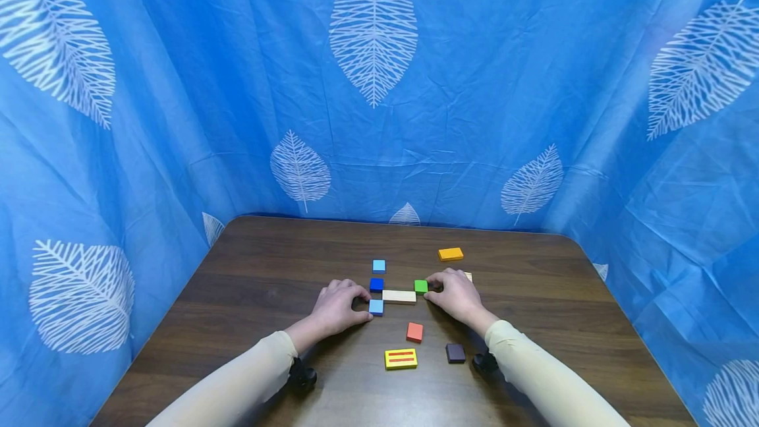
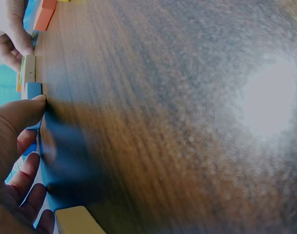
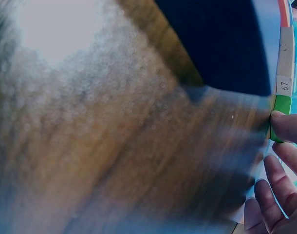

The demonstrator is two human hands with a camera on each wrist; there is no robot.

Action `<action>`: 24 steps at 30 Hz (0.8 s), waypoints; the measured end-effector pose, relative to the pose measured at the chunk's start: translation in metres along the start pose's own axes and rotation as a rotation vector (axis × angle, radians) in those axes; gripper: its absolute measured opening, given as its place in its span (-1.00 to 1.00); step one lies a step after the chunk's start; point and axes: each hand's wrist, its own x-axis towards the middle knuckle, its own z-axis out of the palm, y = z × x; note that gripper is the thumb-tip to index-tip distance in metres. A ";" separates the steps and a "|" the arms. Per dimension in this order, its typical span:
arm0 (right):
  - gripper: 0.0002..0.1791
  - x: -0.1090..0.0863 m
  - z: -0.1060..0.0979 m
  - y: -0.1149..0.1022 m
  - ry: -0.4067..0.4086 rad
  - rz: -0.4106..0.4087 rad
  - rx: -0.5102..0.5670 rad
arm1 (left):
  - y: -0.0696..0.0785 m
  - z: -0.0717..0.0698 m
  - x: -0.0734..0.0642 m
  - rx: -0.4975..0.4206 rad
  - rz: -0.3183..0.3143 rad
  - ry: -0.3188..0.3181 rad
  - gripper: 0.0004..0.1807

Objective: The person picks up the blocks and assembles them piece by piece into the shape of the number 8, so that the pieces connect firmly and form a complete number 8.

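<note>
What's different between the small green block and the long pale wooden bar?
The small green block looks squarish; the long pale wooden bar is clearly longer. The block is green, the bar cream. The right hand pinches the block, while the bar lies ungripped. Both have straight edges.

Cream sleeves (image 1: pixel 237 377) and black wrist cameras (image 1: pixel 302 375) are worn.

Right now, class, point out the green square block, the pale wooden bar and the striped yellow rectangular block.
Green square block (image 1: pixel 420 286): head view, middle of top face.
Pale wooden bar (image 1: pixel 399 296): head view, middle of top face.
Striped yellow rectangular block (image 1: pixel 400 357): head view, middle of top face.
</note>
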 end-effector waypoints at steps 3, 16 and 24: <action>-0.66 0.000 0.000 0.000 0.001 -0.002 0.001 | 0.000 0.000 0.000 0.002 0.003 0.003 -0.72; -0.65 0.000 0.001 0.000 0.002 0.001 0.001 | 0.000 0.000 0.000 0.004 0.003 0.002 -0.72; -0.64 -0.001 0.001 0.001 -0.002 0.000 0.005 | 0.000 0.000 0.000 -0.002 0.001 0.001 -0.72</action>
